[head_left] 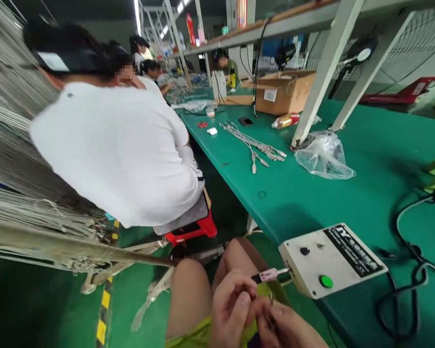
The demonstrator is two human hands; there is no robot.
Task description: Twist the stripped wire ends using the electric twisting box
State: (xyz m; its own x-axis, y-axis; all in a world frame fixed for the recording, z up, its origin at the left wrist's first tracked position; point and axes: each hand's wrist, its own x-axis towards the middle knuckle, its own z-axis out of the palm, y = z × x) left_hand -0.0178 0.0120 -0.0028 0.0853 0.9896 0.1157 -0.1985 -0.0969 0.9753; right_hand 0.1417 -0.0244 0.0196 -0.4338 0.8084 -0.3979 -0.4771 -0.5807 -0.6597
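R hand point(288, 324) pinches small thin pc point(271, 298), blurry, over lap point(189, 299); L hand point(230, 304) curled beside it, can't tell its grip. Pink plug point(268, 275) just beyond, at ctrl box point(313, 266) on green bench point(377, 208); farther back, plastic bag point(322, 154), grey cables point(253, 141), carton point(286, 96).

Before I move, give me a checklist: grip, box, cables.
1. Left grip and right grip close together: ok.
2. Thin piece at right grip identifiable: cannot tell, too small.
3. Pink connector fully seated in pale box: cannot tell.
4. Pale box back from green table's edge: not ok, right at it.
5. Green button uncovered: ok.
6. Grey cables away from both grips: ok, farther up the table.
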